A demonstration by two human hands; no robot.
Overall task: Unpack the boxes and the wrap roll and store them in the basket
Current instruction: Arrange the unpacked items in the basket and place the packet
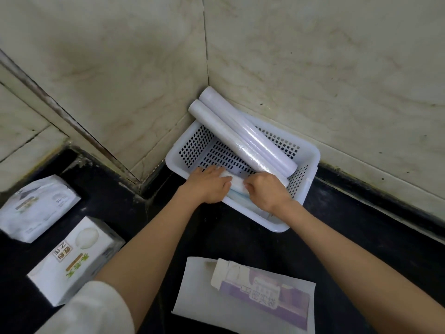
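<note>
Nearest you, an opened purple carton lies flat on white paper. Your left hand and right hand grip what looks like a soft white pack inside the perforated plastic basket, beside two glossy rolls.

A white perforated plastic basket sits on the black countertop, pushed into the corner where the two tiled walls meet. Two long pale lilac wrap rolls lie side by side in it, slanted, with their far ends sticking out over the basket's back corner against the walls. A white and pale blue soft pack lies at the basket's near edge. Near the counter's front edge, an opened purple and white cardboard box lies flat, its flap raised. At the left edge rest a white carton with green lettering and a white plastic-wrapped pack.
</note>
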